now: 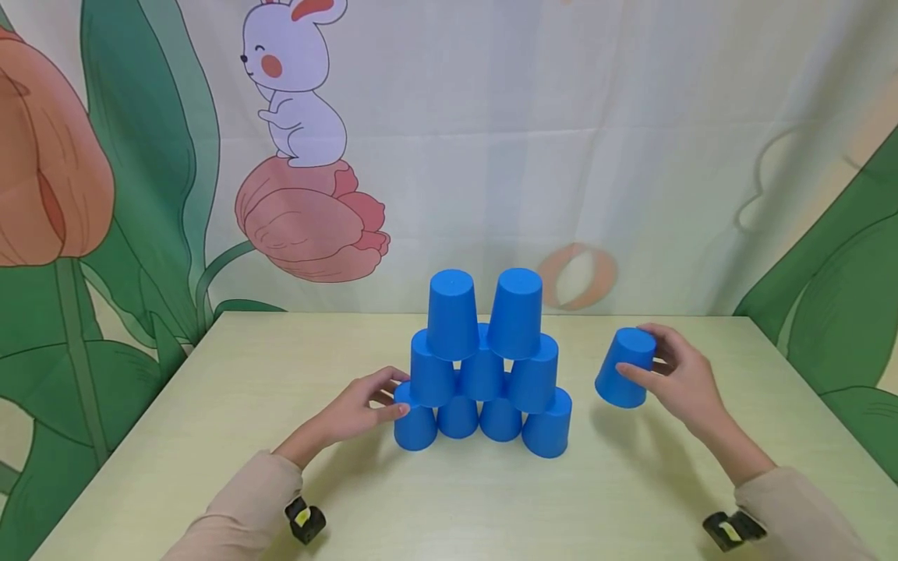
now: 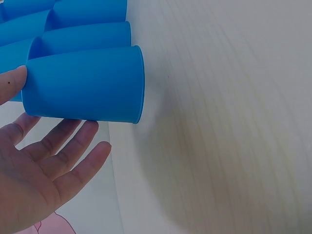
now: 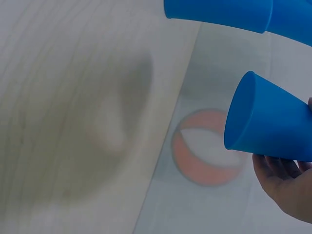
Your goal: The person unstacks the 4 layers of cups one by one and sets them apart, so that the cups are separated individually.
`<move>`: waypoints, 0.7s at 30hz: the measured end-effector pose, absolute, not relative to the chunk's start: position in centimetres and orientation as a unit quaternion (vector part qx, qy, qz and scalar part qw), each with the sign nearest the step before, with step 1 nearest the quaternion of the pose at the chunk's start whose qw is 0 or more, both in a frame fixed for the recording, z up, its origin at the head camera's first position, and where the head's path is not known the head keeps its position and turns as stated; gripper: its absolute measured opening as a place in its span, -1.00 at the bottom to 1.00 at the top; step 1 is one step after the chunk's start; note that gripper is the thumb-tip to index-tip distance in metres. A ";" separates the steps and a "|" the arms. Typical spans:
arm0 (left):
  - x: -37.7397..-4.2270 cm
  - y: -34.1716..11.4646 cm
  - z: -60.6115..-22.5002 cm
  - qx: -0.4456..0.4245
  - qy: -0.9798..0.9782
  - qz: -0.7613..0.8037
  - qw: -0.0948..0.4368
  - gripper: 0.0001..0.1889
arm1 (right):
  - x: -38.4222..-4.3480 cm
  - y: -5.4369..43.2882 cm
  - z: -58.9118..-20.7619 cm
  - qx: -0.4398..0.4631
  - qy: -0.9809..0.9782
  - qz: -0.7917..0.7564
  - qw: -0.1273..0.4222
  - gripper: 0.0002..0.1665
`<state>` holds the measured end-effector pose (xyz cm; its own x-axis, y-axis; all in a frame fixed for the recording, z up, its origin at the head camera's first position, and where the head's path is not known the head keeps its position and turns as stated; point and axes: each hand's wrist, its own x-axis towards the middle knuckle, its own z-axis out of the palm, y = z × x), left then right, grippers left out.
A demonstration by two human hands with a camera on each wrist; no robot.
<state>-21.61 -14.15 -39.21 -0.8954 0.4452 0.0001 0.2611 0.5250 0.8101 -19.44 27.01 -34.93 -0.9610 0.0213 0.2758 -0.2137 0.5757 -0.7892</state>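
Upside-down blue cups stand stacked in a tiered tower. Several form the bottom row, three the middle row and two the top (image 1: 515, 315). My left hand (image 1: 361, 407) is at the bottom row's leftmost cup (image 1: 415, 428), its thumb and loosely extended fingers lightly touching the sides. The left wrist view shows that cup (image 2: 83, 85) close up, with the little finger apart from it. To the right of the tower, my right hand (image 1: 680, 378) grips another blue cup (image 1: 624, 368) between thumb and fingers. This cup is held tilted above the table, mouth downward.
A pale wood-grain table (image 1: 463, 506) carries the tower. Behind its far edge hangs a printed curtain (image 1: 491, 156) with a rabbit and tulips. Each sleeve has a small black device (image 1: 305, 520) at the wrist.
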 end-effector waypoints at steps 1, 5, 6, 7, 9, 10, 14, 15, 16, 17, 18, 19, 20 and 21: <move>-21.6 -14.2 -39.2 0.204 0.867 0.443 0.103 -0.56 | -19.5 27.0 -35.1 0.053 -0.880 0.455 0.125 -0.23; -21.7 -14.2 -39.2 0.205 0.867 0.442 0.103 -0.55 | -19.9 27.1 -35.8 0.048 -0.886 0.448 0.111 -0.21; -21.7 -14.2 -39.2 0.205 0.868 0.441 0.103 -0.55 | -19.9 27.1 -36.0 0.047 -0.887 0.447 0.108 -0.20; -21.7 -14.2 -39.3 0.204 0.868 0.441 0.104 -0.56 | -20.0 27.2 -36.1 0.046 -0.887 0.446 0.105 -0.19; -21.7 -14.2 -39.3 0.204 0.867 0.442 0.105 -0.56 | -20.1 27.2 -36.4 0.046 -0.888 0.446 0.099 -0.18; -21.7 -14.2 -39.3 0.203 0.868 0.441 0.105 -0.56 | -20.2 27.2 -36.5 0.046 -0.888 0.446 0.097 -0.18; -21.7 -14.2 -39.3 0.202 0.867 0.442 0.107 -0.57 | -20.4 27.4 -36.9 0.045 -0.890 0.445 0.089 -0.17; -21.7 -14.2 -39.3 0.201 0.867 0.442 0.107 -0.57 | -20.5 27.4 -37.0 0.043 -0.891 0.444 0.086 -0.17; -21.6 -14.2 -39.3 0.201 0.867 0.443 0.107 -0.57 | -20.6 27.4 -37.1 0.042 -0.892 0.443 0.083 -0.17; -21.6 -14.2 -39.2 0.201 0.867 0.443 0.107 -0.56 | -20.6 27.5 -37.2 0.041 -0.893 0.442 0.080 -0.17; -21.6 -14.2 -39.2 0.201 0.867 0.442 0.107 -0.56 | -20.7 27.5 -37.4 0.039 -0.894 0.441 0.076 -0.17; -21.6 -14.2 -39.2 0.201 0.867 0.442 0.107 -0.56 | -20.8 27.5 -37.5 0.037 -0.895 0.440 0.072 -0.17; -21.6 -14.2 -39.2 0.202 0.868 0.442 0.106 -0.56 | -20.9 27.6 -37.6 0.035 -0.895 0.439 0.067 -0.17; -21.6 -14.2 -39.2 0.202 0.868 0.441 0.106 -0.56 | -20.9 27.6 -37.8 0.034 -0.896 0.438 0.063 -0.17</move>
<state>-21.60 -14.17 -39.20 -0.8959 0.4442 -0.0059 0.2568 0.5287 0.8090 -20.92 27.63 -37.78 -0.9898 -0.0061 0.1426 -0.1162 0.6139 -0.7808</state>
